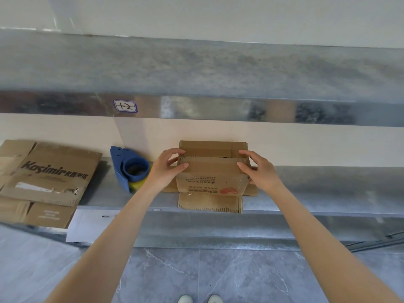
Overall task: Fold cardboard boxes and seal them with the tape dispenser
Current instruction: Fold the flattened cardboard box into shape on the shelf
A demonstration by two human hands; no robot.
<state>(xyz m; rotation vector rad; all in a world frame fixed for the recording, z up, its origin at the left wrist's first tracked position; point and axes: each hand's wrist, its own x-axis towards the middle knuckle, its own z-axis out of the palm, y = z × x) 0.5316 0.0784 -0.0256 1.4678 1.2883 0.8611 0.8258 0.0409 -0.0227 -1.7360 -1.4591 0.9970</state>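
Observation:
A small brown cardboard box (211,178) stands on the metal shelf (317,186), its top flaps folded almost together and its bottom flaps splayed out onto the shelf. My left hand (169,166) holds the box's upper left edge, thumb on the near flap and fingers on the far flap. On the upper right edge, my right hand (256,168) grips the same way. A blue tape dispenser (130,168) with a yellowish tape roll lies just left of my left hand.
Flattened cardboard boxes (47,178), one printed "Kosimir", lie stacked at the shelf's left end. A second metal shelf (196,68) hangs overhead with a label "1-2" (125,106). A white sheet (87,224) hangs over the shelf front. Grey tiled floor lies below.

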